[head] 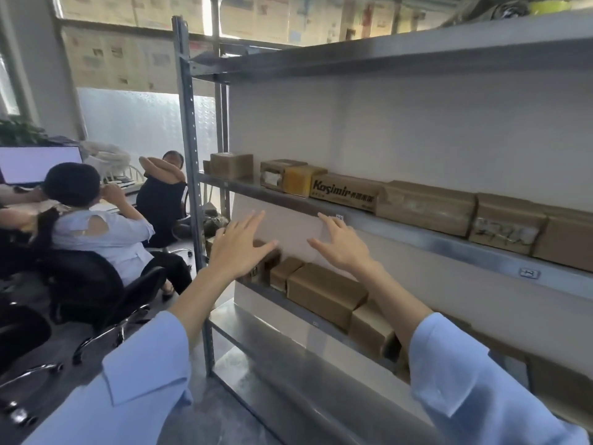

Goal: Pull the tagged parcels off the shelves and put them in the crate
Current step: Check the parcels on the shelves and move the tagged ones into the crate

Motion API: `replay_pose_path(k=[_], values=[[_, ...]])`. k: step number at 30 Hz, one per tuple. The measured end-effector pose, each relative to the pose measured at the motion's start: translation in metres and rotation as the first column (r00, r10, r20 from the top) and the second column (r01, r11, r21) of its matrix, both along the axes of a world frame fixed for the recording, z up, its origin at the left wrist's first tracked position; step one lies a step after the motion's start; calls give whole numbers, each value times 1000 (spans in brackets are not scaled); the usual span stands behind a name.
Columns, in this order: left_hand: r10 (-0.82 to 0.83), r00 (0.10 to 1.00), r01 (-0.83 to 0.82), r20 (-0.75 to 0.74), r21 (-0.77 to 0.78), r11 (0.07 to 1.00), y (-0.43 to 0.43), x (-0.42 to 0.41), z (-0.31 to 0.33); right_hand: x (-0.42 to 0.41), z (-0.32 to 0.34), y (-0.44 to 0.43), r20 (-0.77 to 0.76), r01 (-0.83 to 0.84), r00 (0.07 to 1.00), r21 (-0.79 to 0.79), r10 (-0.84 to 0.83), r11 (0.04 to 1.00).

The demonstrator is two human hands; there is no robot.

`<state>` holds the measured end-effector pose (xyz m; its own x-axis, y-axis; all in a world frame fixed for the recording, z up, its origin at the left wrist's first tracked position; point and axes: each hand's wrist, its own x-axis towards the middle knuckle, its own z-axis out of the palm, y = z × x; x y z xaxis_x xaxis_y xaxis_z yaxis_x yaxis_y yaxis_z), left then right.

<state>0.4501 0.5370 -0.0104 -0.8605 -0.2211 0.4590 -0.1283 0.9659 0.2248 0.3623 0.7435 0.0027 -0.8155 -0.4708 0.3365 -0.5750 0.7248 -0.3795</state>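
Left hand [239, 248] and right hand [341, 244] were raised apart before the shelves, fingers spread, holding nothing. Brown parcels [426, 207] sat in a row on the middle shelf [417, 236]; one box [345, 192] read "Kosimir". Further cartons [324, 293] lay on the lower shelf [316, 322]. Shelf-edge tag [529, 273]: print too small to read.

both hands [239, 248] spread near shelf [417, 239]
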Motion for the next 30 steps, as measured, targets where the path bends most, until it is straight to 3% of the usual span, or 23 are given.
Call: replay_pose_path(k=[12, 16, 24, 30], values=[[-199, 980, 197, -26, -41, 979, -163, -151, 19, -105, 8, -150, -43, 202, 978, -66, -205, 977], [-265, 964, 265, -20, 15, 964, -203, -201, 25, -133, 14, -180, -89, 269, 957, -70, -275, 961], [-337, 936, 342, -97, 39, 939, -236, -286, 37, -200, 39, -211, -258, 350, 903, -22, -344, 936], [-358, 926, 369, -122, 79, 926, -245, -328, 43, -245, 46, -231, -293, 380, 888, 38, -353, 924]])
